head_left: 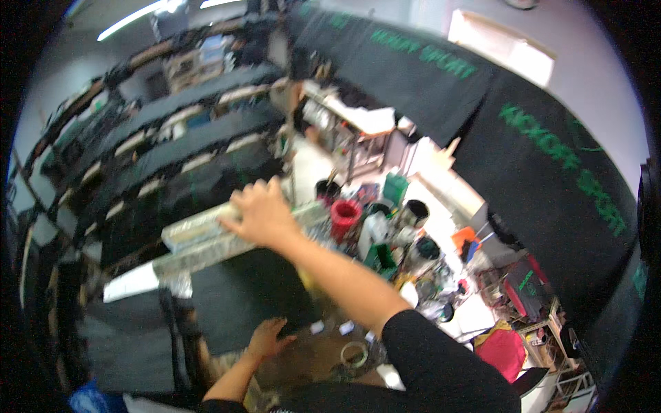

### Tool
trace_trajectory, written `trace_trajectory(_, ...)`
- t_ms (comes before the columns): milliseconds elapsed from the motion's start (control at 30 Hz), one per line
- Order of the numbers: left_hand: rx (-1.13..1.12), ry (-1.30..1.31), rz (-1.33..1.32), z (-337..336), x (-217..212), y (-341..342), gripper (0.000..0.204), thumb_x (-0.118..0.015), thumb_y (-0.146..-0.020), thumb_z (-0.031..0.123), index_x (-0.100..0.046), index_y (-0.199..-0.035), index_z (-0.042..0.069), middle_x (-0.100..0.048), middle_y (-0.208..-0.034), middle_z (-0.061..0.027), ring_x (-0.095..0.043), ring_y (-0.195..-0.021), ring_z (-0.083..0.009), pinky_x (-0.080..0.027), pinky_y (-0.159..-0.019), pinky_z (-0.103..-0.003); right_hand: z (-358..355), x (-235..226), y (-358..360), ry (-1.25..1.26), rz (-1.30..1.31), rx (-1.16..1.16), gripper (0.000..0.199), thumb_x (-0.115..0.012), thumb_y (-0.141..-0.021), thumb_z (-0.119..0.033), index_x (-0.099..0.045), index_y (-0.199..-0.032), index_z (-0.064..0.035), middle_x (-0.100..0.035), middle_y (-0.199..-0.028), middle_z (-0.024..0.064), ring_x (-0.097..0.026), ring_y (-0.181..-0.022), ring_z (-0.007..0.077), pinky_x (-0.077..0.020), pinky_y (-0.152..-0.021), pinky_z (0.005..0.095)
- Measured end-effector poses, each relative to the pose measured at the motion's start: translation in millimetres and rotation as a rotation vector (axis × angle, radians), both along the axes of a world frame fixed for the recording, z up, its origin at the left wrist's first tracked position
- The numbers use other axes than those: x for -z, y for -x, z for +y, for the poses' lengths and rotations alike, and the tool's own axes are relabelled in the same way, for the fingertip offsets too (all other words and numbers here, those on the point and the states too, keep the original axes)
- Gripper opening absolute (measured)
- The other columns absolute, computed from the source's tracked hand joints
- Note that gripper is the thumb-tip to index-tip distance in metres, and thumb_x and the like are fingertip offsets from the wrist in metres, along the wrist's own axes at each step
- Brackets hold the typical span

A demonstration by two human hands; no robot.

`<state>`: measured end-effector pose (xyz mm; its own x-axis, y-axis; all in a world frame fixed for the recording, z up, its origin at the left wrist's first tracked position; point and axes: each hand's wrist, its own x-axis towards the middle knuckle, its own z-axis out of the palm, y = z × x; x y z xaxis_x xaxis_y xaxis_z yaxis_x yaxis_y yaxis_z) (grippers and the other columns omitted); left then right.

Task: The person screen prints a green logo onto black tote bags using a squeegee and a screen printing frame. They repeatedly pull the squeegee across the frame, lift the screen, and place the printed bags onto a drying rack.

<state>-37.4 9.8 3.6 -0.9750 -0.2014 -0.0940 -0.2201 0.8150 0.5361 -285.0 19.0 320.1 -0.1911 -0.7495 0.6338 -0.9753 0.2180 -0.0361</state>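
My right hand [267, 215] reaches forward, its fingers wrapped over the upper edge of a long, pale, stained frame [200, 255]. The frame looks like a printing screen tilted nearly on edge, with a white strip at its near left end. Beneath it lies a sheet of black fabric [241, 296] on the table. My left hand [270, 339] is nearer to me, over the fabric's near edge, with fingers spread and nothing in them. Small white pieces [346, 328] and a ring-shaped roll of tape [354, 354] lie to its right.
Red pot [345, 217], green container [380, 260] and several dark tubs crowd the right side. Folded black cloth [131, 344] sits at the left. Rows of tables with black fabric [193, 131] stretch away behind; large black printed sheets [551, 165] hang at the right.
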Motion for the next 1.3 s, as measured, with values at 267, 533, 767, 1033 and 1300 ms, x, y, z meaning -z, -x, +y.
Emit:
trace_trajectory(267,-0.063,0.317,-0.01,19.6,17.7,-64.4,0.106,-0.062,-0.085,0.085,-0.047,-0.161,0.013,-0.035,-0.17,-0.0214,-0.025,-0.157,-0.05,-0.012,-0.126,-0.072,-15.2,-8.2,7.8,-0.032,-0.012,-0.041,0.068,-0.05,-0.098,-0.072,-0.079,-0.104,-0.011,-0.077,-0.096,0.0132,-0.072,-0.097,0.0316,-0.0428,-0.093,0.0548)
trace_trajectory(533,-0.069,0.293,-0.009,41.8,35.4,-22.1,0.121,-0.057,-0.077,0.094,-0.04,-0.165,0.013,-0.025,-0.176,-0.0175,-0.015,-0.16,-0.0523,-0.004,-0.123,-0.077,-19.5,-5.9,15.3,0.037,0.057,-0.025,0.068,-0.052,-0.097,-0.073,-0.08,-0.1,-0.0118,-0.077,-0.091,0.0158,-0.074,-0.093,0.0324,-0.0466,-0.086,0.053)
trace_trajectory(767,-0.073,0.242,0.035,68.2,44.7,22.6,0.124,-0.058,-0.074,0.095,-0.039,-0.166,0.013,-0.023,-0.176,-0.0169,-0.012,-0.161,-0.0532,-0.003,-0.123,-0.078,-15.0,-20.9,9.5,-0.058,-0.083,-0.077,0.061,-0.053,-0.102,-0.062,-0.074,-0.101,-0.0048,-0.074,-0.094,0.019,-0.068,-0.098,0.0344,-0.0453,-0.093,0.0527)
trace_trajectory(1033,-0.083,0.218,0.088,81.6,44.5,18.5,0.123,-0.061,-0.073,0.094,-0.043,-0.163,0.013,-0.024,-0.176,-0.0175,-0.013,-0.161,-0.0527,-0.004,-0.123,-0.078,-18.0,-16.4,9.2,-0.073,-0.069,-0.049,0.065,-0.048,-0.103,-0.064,-0.074,-0.104,-0.0046,-0.073,-0.096,0.0184,-0.068,-0.098,0.0336,-0.0444,-0.095,0.0529)
trace_trajectory(1300,-0.132,0.139,0.055,85.3,31.4,8.3,0.12,-0.056,-0.079,0.093,-0.04,-0.165,0.01,-0.026,-0.175,-0.0206,-0.018,-0.16,-0.0511,-0.011,-0.127,-0.069,-12.6,-29.6,-1.9,-0.178,-0.078,0.013,0.069,-0.045,-0.104,-0.068,-0.073,-0.101,-0.0045,-0.075,-0.094,0.0146,-0.065,-0.09,0.0285,-0.0436,-0.097,0.0483)
